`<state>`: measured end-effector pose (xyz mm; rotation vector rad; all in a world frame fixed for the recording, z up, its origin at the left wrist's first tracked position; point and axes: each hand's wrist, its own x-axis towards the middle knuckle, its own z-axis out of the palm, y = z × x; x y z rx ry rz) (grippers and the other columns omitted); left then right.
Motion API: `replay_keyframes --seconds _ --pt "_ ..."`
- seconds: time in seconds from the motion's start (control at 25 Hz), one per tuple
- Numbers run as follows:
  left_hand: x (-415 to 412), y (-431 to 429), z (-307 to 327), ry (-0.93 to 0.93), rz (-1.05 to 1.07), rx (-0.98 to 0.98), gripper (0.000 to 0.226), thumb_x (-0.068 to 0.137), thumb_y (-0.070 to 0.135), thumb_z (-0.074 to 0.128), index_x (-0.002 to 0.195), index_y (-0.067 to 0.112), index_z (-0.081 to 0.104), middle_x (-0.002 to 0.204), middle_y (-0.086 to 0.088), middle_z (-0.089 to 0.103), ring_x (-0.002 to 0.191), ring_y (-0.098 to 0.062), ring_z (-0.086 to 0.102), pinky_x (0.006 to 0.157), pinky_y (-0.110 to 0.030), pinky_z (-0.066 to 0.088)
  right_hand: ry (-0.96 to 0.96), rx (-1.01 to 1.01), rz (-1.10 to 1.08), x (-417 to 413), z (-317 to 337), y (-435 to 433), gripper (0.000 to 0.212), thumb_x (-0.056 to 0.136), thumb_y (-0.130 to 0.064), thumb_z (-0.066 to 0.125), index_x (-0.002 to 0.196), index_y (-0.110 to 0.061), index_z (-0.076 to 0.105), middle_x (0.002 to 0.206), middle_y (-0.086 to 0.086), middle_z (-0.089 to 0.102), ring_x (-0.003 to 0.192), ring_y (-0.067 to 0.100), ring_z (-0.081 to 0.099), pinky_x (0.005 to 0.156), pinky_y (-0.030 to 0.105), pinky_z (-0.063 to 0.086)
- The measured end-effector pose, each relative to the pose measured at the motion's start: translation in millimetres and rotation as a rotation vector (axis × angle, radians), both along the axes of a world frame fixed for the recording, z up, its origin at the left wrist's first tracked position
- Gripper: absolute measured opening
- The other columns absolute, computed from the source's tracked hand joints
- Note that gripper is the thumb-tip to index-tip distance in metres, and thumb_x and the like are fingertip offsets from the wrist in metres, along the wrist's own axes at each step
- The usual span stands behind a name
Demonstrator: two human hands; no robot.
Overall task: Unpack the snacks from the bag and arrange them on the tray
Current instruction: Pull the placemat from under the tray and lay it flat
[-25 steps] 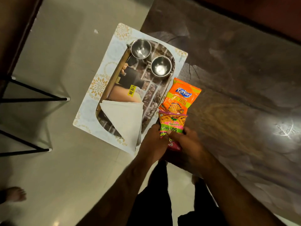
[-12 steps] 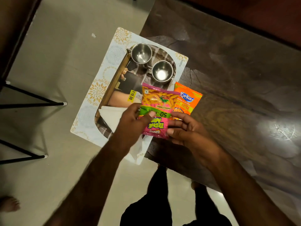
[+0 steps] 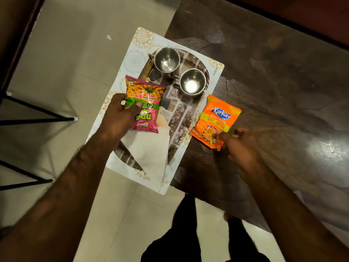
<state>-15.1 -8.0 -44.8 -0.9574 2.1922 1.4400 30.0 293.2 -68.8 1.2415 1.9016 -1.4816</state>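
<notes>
A rectangular patterned tray (image 3: 132, 59) hangs over the left edge of the dark table. My left hand (image 3: 117, 118) grips a pink Bingo snack packet (image 3: 145, 103) by its left side and holds it over the tray's left half. An orange Kurkure packet (image 3: 215, 120) lies on the table just right of the tray. My right hand (image 3: 239, 146), blurred, has its fingertips on that packet's lower right corner. No bag is in view.
Two steel cups (image 3: 166, 59) (image 3: 191, 84) stand at the tray's far end. A folded white napkin (image 3: 151, 152) lies on its near end. The dark glossy table (image 3: 283, 91) stretches right. Black metal legs (image 3: 37, 114) stand on the tiled floor at left.
My left hand carried the pink packet left, off the orange one and over the tray. My right hand let go of it and moved right onto the orange packet.
</notes>
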Motion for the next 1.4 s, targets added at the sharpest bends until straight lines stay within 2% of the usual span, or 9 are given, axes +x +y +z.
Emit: replay_keyframes --seconds 0.12,0.32,0.4,0.56,0.88,1.0,1.08,1.24,1.4 --pt "-4 5 -5 -0.002 -0.15 -0.219 0.051 0.088 0.044 0.065 0.133 0.022 0.057 0.127 -0.011 0.061 0.107 -0.027 0.068 0.094 -0.046 0.057 0.041 0.051 0.026 -14 -14 -12 0.055 0.087 -0.03 0.085 0.131 -0.008 0.062 0.093 -0.005 0.075 0.071 0.008 0.072 0.083 0.044 0.066" --pt "-5 3 -6 0.005 -0.263 -0.479 0.061 0.088 0.05 0.058 0.142 0.023 0.054 0.135 -0.017 0.049 0.127 -0.035 0.051 0.108 -0.05 0.045 -0.063 -0.06 0.005 -19 -30 -6 0.035 0.094 -0.005 0.073 0.128 -0.004 0.068 0.121 0.015 0.078 0.108 0.035 0.077 0.089 0.042 0.062" --pt "-5 -1 -6 -0.02 -0.258 -0.394 0.06 0.088 0.051 0.058 0.142 0.025 0.053 0.135 -0.015 0.048 0.125 -0.035 0.054 0.106 -0.052 0.047 -0.111 -0.157 -0.016 -11 -22 2 0.031 0.099 -0.002 0.064 0.13 -0.003 0.066 0.12 0.013 0.078 0.104 0.032 0.077 0.084 0.039 0.061" --pt "-5 -6 -1 -0.026 -0.236 -0.236 0.057 0.086 0.052 0.058 0.137 0.028 0.055 0.129 -0.01 0.048 0.114 -0.033 0.063 0.099 -0.053 0.054 -0.107 -0.328 -0.081 16 5 15 0.021 0.1 0.003 0.058 0.107 -0.013 0.07 0.088 0.0 0.083 0.066 0.011 0.079 0.054 0.025 0.062" --pt "-9 -8 4 -0.037 -0.241 -0.177 0.061 0.082 0.051 0.06 0.136 0.024 0.055 0.132 -0.01 0.051 0.113 -0.03 0.064 0.098 -0.052 0.055 -0.032 -0.413 0.13 -10 20 -48 0.019 0.098 0.001 0.066 0.105 -0.016 0.073 0.094 0.003 0.085 0.076 0.015 0.082 0.059 0.029 0.065" --pt "-10 -12 1 -0.029 -0.215 -0.096 0.055 0.086 0.045 0.065 0.135 0.022 0.057 0.133 -0.012 0.053 0.112 -0.03 0.066 0.095 -0.051 0.057 0.02 -0.371 0.123 -29 19 -71 0.026 0.097 -0.008 0.074 0.121 -0.015 0.067 0.111 0.008 0.081 0.098 0.027 0.082 0.081 0.045 0.068" --pt "-11 -16 -3 -0.023 -0.166 -0.036 0.042 0.094 0.041 0.064 0.131 0.022 0.059 0.129 -0.011 0.058 0.108 -0.025 0.069 0.087 -0.041 0.061 0.05 -0.317 0.116 -29 16 -74 0.022 0.098 -0.014 0.073 0.116 -0.024 0.067 0.107 0.003 0.081 0.103 0.028 0.08 0.091 0.051 0.065" --pt "-13 -23 -3 -0.005 -0.044 0.016 0.02 0.104 0.041 0.049 0.113 0.028 0.06 0.098 0.008 0.071 0.079 -0.002 0.073 0.063 -0.019 0.055 0.033 -0.3 -0.012 -18 6 -60 0.018 0.101 -0.023 0.066 0.119 -0.028 0.066 0.119 0.004 0.078 0.109 0.025 0.077 0.086 0.047 0.065" --pt "-16 -25 -12 -0.036 -0.09 0.023 0.036 0.106 0.044 0.039 0.117 0.02 0.065 0.116 -0.006 0.071 0.107 -0.021 0.07 0.099 -0.046 0.054 -0.014 -0.495 0.027 -18 -4 -71 0.023 0.094 -0.033 0.077 0.115 -0.03 0.068 0.116 -0.001 0.082 0.1 0.018 0.082 0.084 0.043 0.066"
